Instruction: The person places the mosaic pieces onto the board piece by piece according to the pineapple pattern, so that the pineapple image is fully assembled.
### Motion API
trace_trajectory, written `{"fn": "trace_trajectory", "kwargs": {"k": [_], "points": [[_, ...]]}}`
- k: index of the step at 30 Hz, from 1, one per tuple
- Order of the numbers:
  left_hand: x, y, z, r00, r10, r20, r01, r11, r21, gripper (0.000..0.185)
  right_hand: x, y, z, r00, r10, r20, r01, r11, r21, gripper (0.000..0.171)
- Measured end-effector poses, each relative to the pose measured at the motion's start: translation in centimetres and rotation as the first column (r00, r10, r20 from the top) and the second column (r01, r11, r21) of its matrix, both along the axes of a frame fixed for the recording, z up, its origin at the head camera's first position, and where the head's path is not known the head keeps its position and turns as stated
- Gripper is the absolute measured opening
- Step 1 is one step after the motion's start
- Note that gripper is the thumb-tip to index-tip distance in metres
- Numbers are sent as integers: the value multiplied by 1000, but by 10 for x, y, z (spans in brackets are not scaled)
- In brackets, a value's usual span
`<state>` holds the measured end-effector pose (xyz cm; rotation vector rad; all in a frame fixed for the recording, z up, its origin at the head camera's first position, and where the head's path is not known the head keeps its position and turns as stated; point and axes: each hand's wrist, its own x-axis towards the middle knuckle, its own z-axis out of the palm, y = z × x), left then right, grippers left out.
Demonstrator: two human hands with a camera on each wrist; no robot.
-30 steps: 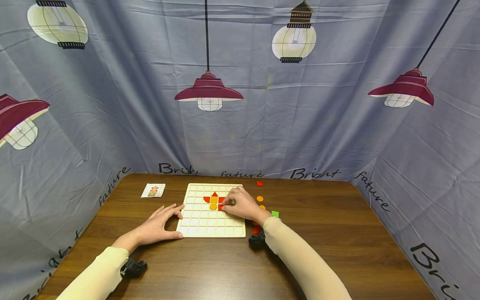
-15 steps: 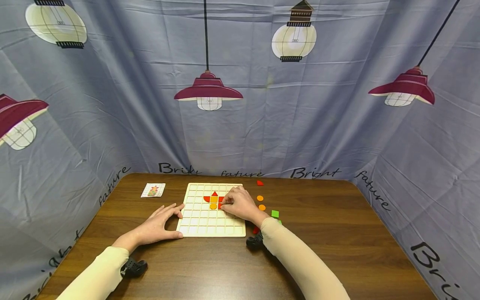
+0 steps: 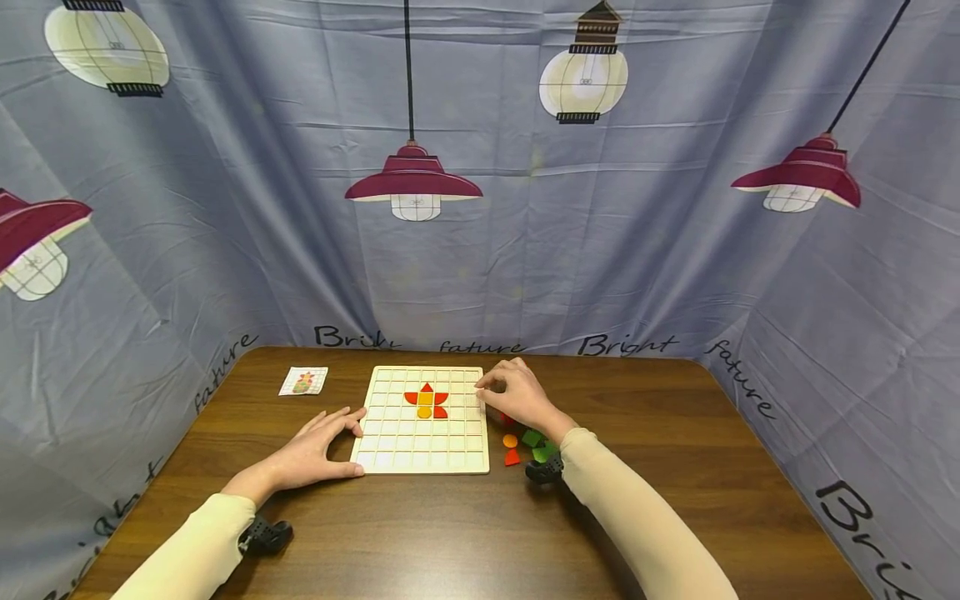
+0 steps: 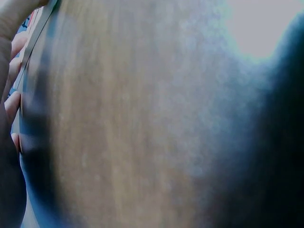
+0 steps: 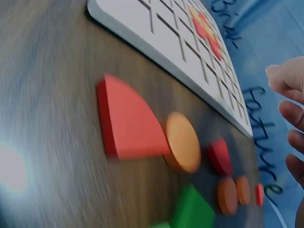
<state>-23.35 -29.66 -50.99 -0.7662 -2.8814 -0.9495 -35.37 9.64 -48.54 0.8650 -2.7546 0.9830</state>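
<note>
The left hand lies flat on the worktop, its fingers straight and slightly spread, their tips touching the left edge of the pale gridded board; the thumb reaches along the board's near left corner. The left wrist view is too blurred to add more than the wood grain. On the board, to the right of those fingers, sits a small figure of red pieces around an orange piece. The right hand hovers just past the board's right edge, its fingers loosely curled with thumb and forefinger drawn close; whether they pinch anything I cannot tell. Below and nearer than those fingers loose pieces lie on the worktop: a red quarter-round touching an orange disc, a green block just beside them, and further red and orange pieces beyond. Well to the left of the left fingers, at the far side, lies a small pattern card.
</note>
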Motion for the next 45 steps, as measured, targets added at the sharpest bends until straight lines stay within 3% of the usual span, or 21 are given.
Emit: {"fn": "trace_trajectory", "kwargs": {"k": [11, 23, 32, 39, 45], "points": [[2, -2, 0, 1000, 8, 15, -7, 1000, -17, 48, 0, 47, 9, 998, -59, 39, 61, 997, -42, 21], [2, -3, -3, 1000, 6, 7, -6, 1000, -9, 49, -2, 78, 3, 995, -99, -3, 99, 995, -14, 22], [2, -2, -2, 1000, 3, -3, -3, 1000, -7, 48, 4, 76, -11, 998, -64, -14, 65, 993, 94, 22], [1, -1, -2, 1000, 2, -5, -2, 1000, -4, 49, 12, 60, -17, 994, -53, -91, 72, 972, 222, 30], [0, 0, -2, 1000, 1, -8, -1, 1000, -5, 49, 15, 55, -17, 994, -58, -94, 79, 967, 244, 32]]}}
